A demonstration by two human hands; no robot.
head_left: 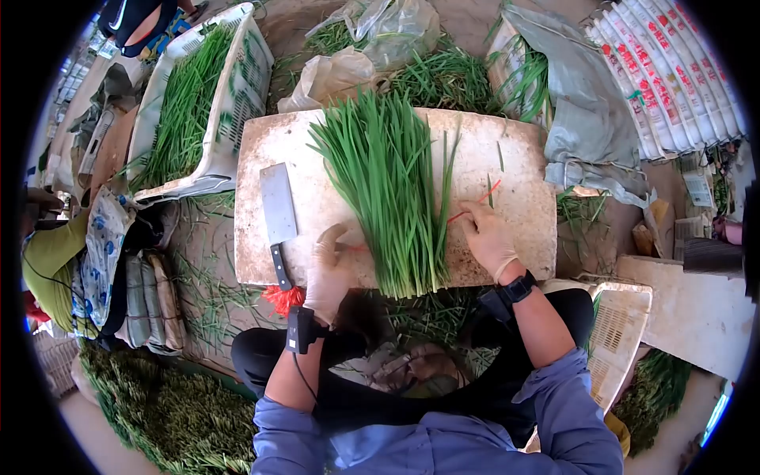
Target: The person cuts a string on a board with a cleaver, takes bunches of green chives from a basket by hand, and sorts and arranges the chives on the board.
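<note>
A large bundle of green garlic chives [388,190] lies on the stained white board [507,154], cut ends at the near edge. A thin red tie [454,217] shows on both sides of the bundle; its middle is hidden beneath the leaves. To the right, my gloved right hand [487,240] pinches the tie, whose free end sticks up past the fingers. My gloved left hand [325,273] is left of the bundle, thumb and finger closed at the tie's other end. Beside it rests a cleaver [278,207] with a black handle, and a clump of red ties [283,300] hangs at the board's edge.
A white crate [229,103] of chives stands at the far left. Loose chives [443,77] and plastic bags [400,36] lie behind the board. A grey cloth [590,103] covers a crate at right. Another person [59,253] sits at left, near piled greens [166,412].
</note>
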